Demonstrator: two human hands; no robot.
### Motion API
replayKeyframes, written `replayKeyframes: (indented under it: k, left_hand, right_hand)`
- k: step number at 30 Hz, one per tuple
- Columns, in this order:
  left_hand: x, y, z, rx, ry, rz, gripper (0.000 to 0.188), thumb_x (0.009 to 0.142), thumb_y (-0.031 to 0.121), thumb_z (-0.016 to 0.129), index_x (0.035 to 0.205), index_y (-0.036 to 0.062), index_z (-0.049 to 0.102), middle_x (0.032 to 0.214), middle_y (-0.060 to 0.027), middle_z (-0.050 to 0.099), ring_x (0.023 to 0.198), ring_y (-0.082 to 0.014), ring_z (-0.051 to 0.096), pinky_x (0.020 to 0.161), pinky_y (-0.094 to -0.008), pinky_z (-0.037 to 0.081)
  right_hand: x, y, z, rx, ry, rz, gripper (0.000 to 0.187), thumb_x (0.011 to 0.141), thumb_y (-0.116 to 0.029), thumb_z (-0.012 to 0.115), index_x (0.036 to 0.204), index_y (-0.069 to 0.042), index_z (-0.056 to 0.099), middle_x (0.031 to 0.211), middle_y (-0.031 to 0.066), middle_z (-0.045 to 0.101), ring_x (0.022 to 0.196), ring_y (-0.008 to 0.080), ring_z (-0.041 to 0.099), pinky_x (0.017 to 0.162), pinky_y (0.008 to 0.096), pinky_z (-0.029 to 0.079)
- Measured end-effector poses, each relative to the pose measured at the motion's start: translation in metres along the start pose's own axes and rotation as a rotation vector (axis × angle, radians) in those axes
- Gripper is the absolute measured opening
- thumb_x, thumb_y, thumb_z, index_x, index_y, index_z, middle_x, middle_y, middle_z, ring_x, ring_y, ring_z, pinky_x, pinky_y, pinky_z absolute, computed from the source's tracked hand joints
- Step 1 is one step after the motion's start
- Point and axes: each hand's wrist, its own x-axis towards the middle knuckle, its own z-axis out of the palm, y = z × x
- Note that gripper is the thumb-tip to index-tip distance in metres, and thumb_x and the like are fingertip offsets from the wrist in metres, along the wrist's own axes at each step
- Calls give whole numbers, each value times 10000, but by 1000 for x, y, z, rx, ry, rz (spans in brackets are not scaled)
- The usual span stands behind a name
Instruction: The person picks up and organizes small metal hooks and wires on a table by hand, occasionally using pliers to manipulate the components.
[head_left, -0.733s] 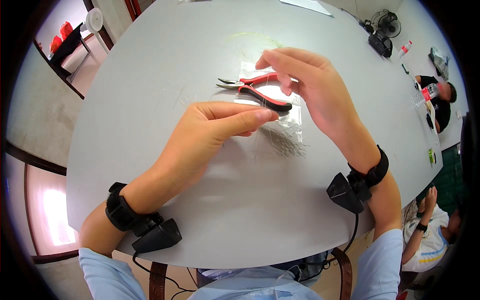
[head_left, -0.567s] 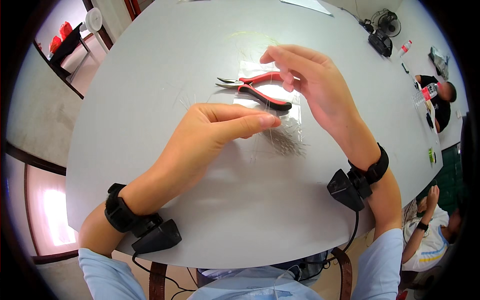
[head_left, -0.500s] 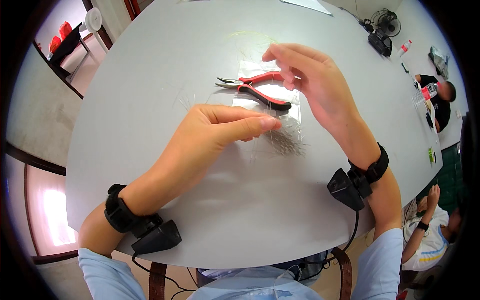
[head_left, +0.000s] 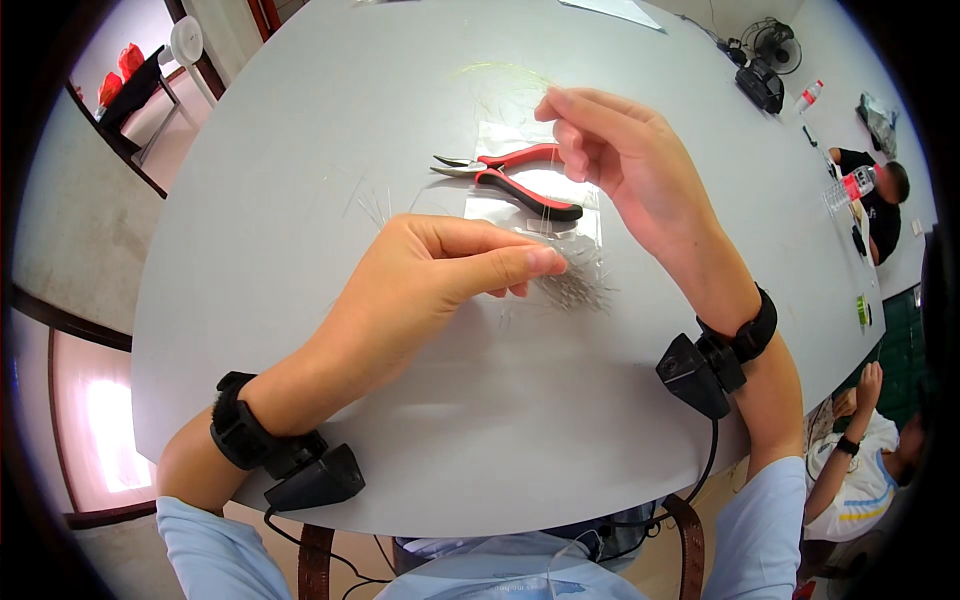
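The left hand (head_left: 430,270) has its thumb pressed on the forefinger, and a thin clear strand (head_left: 547,190) seems to be pinched there. The strand appears to run up toward the right hand (head_left: 635,160), which is raised at 2 o'clock from the left one, with curled fingers; whether its fingertips grip the strand, I cannot tell. From the left fingertips, a pile of fine thin pieces (head_left: 575,290) lies at 5 o'clock, and the red and black pliers (head_left: 520,195) at 11 o'clock, partly over a clear plastic bag (head_left: 485,207), with handles spread and nobody holding them. More loose pieces (head_left: 375,205) are scattered on the bench (head_left: 480,420) at 9 o'clock from the pliers, and yellowish thread (head_left: 500,67) at 12 o'clock.

In my judgement, the work is in its middle: one strand is being handled, many pieces remain loose, and no finished article is recognisable, so how much is done I cannot say exactly
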Motion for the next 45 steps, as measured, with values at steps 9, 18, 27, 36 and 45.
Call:
replayKeyframes:
  k: [9, 18, 27, 36, 45]
  left_hand:
    - [-1, -1, -2, 128, 62, 54, 170, 822, 157, 623, 858, 13, 706, 757, -13, 605, 745, -87, 498, 723, -224, 390]
    - [0, 0, -3, 86, 72, 59, 146, 795, 126, 611, 766, 0, 680, 759, -19, 599, 752, -90, 500, 728, -224, 370]
    - [2, -4, -7, 2, 43, 25, 112, 806, 99, 583, 751, 17, 635, 807, -28, 611, 792, -98, 535, 755, -225, 383]
    - [3, -4, -8, -155, -18, 32, 105, 822, 75, 560, 779, 15, 635, 819, -30, 611, 814, -99, 535, 768, -219, 390]
    - [8, 2, -16, -346, 251, 88, 174, 843, 163, 589, 895, 15, 662, 788, 19, 548, 736, -93, 417, 753, -226, 357]
  right_hand:
    - [2, 2, 1, 82, -25, -14, 226, 901, -212, 524, 854, 2, 580, 612, -25, 448, 553, 82, 379, 544, 217, 332]
    - [2, 0, 1, 131, -30, 4, 226, 887, -196, 513, 844, 14, 581, 618, -20, 461, 563, 71, 411, 588, 201, 360]
    - [1, 1, 1, 180, -49, -2, 207, 885, -182, 505, 836, 7, 574, 628, -18, 468, 559, 74, 415, 592, 204, 369]
    - [3, 5, 0, 112, -33, 58, 238, 906, -219, 494, 898, 2, 580, 666, -26, 478, 578, 73, 420, 529, 219, 338]
    - [-10, 0, 19, -217, -110, 136, 255, 899, -195, 502, 974, 19, 619, 849, 45, 618, 655, 73, 516, 522, 202, 421]
